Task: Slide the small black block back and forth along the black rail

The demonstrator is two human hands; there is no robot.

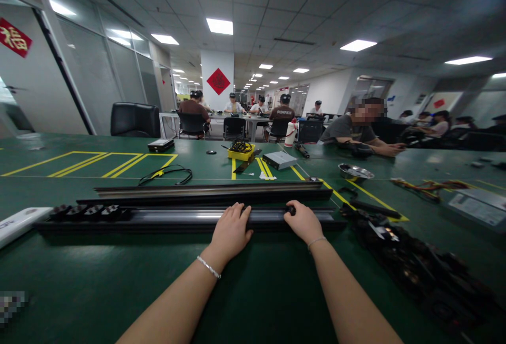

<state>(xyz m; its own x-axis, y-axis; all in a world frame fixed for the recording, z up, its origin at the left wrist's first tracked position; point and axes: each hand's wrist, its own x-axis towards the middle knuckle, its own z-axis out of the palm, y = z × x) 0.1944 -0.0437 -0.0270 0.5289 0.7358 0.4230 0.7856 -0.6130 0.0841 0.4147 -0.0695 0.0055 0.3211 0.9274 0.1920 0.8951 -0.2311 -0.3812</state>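
Observation:
A long black channel with a shiny metal inner strip (169,215) lies crosswise in front of me. My left hand (231,234) rests on it near the middle, fingers stretched out flat over the strip and thumb apart along the near edge. Toward the channel's right end, my right hand (306,224) pinches a small black knob-like part (291,210), partly hidden by the fingers, so its exact kind is unclear. Several small black blocks (95,211) sit in a row at the channel's left end. Just behind lies a second long dark channel (213,191).
Dark mechanical parts (419,270) are heaped on the right. Behind the channels are a black cable (166,174), a yellow box with cords (241,150), a grey metal box (279,160) and a steel bowl (356,172). A person (358,128) leans on the table's far side.

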